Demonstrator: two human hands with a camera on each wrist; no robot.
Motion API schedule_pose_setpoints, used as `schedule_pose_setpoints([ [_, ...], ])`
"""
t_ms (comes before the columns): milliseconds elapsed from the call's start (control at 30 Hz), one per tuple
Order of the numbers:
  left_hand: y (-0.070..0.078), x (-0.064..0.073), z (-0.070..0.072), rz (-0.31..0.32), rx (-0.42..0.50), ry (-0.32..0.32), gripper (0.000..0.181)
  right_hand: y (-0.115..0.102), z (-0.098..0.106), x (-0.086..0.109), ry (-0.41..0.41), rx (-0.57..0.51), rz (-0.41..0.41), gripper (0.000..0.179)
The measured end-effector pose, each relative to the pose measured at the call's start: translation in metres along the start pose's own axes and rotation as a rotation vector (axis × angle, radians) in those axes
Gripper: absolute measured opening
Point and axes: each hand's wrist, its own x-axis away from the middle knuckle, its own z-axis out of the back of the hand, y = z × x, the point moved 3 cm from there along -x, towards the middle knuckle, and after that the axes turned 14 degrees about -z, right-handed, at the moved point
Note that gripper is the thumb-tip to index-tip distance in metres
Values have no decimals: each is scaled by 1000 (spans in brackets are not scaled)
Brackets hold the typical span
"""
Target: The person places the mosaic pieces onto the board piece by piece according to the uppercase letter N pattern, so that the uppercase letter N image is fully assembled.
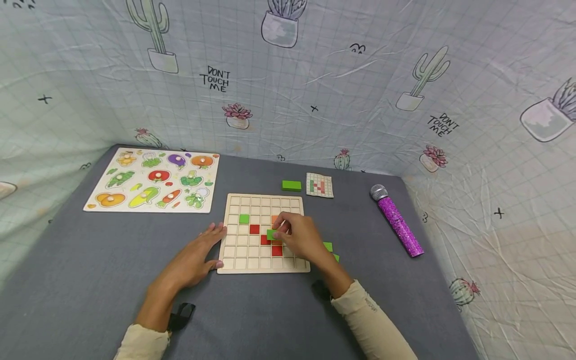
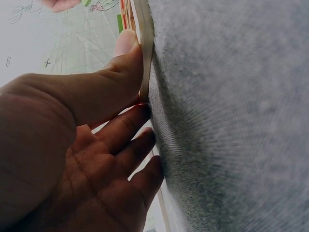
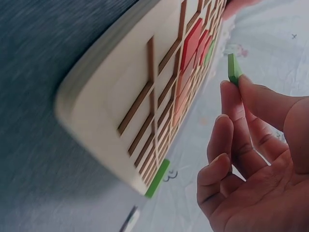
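A gray table is filling the lower frame, while a pale, wrinkled cloth, printed with potted cacti and the words "DON'T TOUCH ME," is hanging behind it and along the sides. At center, a person's right hand is pinching a green tile between thumb and fingertips, holding it just over a wooden board. The tile is showing a flat, plain face and a thin edge; the pale, gridded board is carrying green, red and orange pieces. The left hand, fingers extended and gripping nothing, is touching the board's left edge. A vegetable puzzle is lying at left, a glittery purple microphone at right. Above the board, a green block is sitting beside a small patterned card.
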Motion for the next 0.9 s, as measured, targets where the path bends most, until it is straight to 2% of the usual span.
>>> schedule_pose_setpoints([
  [400, 0, 0, 1, 0, 0, -4, 85, -19, -18, -9, -48, 23, -25, 10],
  [733, 0, 0, 1, 5, 9, -3, 84, -32, -30, -17, -28, 109, -86, 13],
  [900, 0, 0, 1, -1, 13, -2, 84, -38, -36, -22, -28, 111, -101, 14],
])
